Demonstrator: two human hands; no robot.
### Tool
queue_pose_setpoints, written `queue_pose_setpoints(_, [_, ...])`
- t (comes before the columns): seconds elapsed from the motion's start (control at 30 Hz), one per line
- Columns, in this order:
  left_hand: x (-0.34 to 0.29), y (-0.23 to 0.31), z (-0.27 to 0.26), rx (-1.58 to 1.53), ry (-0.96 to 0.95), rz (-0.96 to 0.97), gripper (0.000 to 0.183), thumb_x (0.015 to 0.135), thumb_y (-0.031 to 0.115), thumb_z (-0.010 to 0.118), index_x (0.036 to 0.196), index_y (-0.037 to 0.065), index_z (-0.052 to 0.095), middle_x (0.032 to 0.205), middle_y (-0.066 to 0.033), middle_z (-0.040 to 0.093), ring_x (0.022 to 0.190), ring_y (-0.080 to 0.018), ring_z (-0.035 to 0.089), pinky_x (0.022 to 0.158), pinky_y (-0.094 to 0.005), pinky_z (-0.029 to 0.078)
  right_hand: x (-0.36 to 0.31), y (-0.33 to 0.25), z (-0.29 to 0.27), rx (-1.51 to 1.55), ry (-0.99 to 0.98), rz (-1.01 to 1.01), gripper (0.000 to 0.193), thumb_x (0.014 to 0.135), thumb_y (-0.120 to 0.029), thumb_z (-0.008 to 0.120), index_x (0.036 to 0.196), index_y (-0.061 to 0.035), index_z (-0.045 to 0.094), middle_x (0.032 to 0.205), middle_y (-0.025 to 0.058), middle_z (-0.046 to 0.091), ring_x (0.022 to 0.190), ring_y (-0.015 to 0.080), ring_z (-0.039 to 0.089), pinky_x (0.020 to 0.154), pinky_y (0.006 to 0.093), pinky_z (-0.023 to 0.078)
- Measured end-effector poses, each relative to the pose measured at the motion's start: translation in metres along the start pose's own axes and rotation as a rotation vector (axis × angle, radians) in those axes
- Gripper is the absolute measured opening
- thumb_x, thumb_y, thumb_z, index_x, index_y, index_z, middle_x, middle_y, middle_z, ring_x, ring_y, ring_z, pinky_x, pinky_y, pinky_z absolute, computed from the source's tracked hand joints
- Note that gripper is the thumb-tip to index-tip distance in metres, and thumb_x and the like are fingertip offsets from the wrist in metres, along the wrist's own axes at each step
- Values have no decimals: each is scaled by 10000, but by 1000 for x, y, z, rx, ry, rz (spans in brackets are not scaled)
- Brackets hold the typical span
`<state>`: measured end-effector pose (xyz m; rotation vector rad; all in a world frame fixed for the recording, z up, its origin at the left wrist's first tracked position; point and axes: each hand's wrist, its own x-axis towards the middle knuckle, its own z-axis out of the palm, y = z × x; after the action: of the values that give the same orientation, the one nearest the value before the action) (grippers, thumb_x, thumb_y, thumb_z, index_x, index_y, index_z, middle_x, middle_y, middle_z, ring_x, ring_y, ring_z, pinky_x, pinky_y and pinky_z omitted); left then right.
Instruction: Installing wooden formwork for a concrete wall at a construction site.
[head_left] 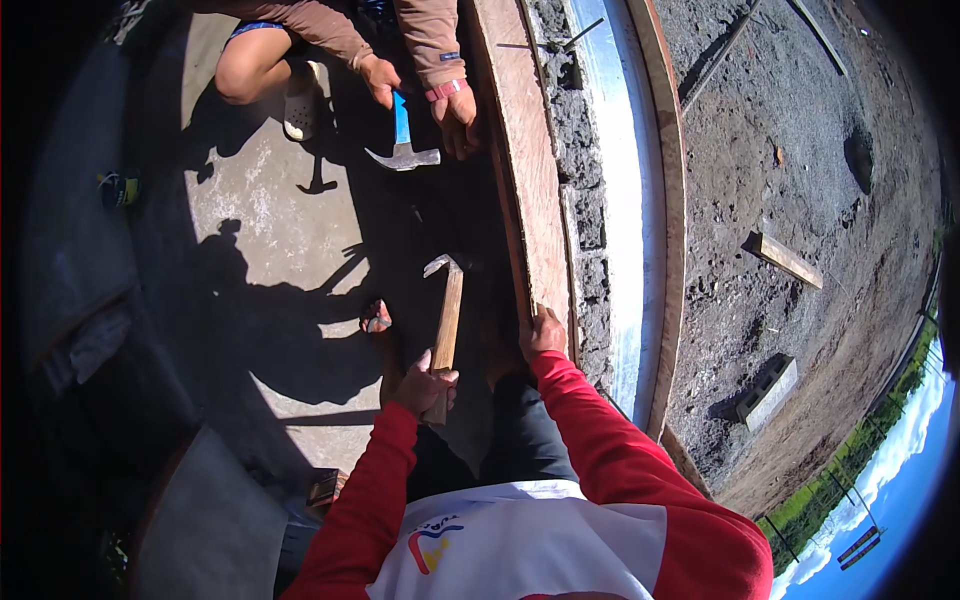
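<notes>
My left hand (425, 385) is closed round the wooden handle of a claw hammer (448, 318), its metal head pointing away from me. On the right, my right hand (543, 333) grips the edge of a long wooden board (535, 170) that runs along a concrete block wall (585, 190). Part of its fingers is hidden by the board. Across from me a crouching person holds a blue-handled claw hammer (403, 140) in one hand (380, 80). The person's other hand (457, 115) is near the same board.
Thin metal rods (583, 35) stick out of the wall top. Beyond a bright metal-like strip (622, 160) and a second board (668, 200) lie gravel, a wood piece (790, 262) and a concrete block (768, 392). Shadows cover much of the concrete floor (290, 190).
</notes>
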<state>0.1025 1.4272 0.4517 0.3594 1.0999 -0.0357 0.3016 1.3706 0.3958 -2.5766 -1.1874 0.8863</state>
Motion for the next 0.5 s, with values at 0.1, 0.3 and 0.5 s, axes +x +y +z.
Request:
queue_pose_setpoints(0.1, [3,-6,-2,7,-32,-14,286,671,75,519,896,50,345,554,-25,419,440,-98,449,392,-238,409,0,0,1,-6,-15,8,314,646,-175,464,914,-13,460,773,177,493,662,339,494,579,398,399])
queue_pose_setpoints(0.3, [4,-12,-5,-46,-34,-53,342,660,63,524,935,37,324,590,-33,431,441,-97,448,396,-236,411,0,2,4,-20,-15,-10,310,644,-175,467,904,-6,468,769,179,497,653,340,496,572,395,402])
queue_pose_setpoints(0.5, [-1,-17,-8,-4,-37,-28,411,656,59,521,1002,26,301,589,-36,432,440,-103,449,397,-246,412,1,5,8,-31,1,-46,305,642,-179,473,891,-3,470,758,180,498,642,340,498,560,396,403])
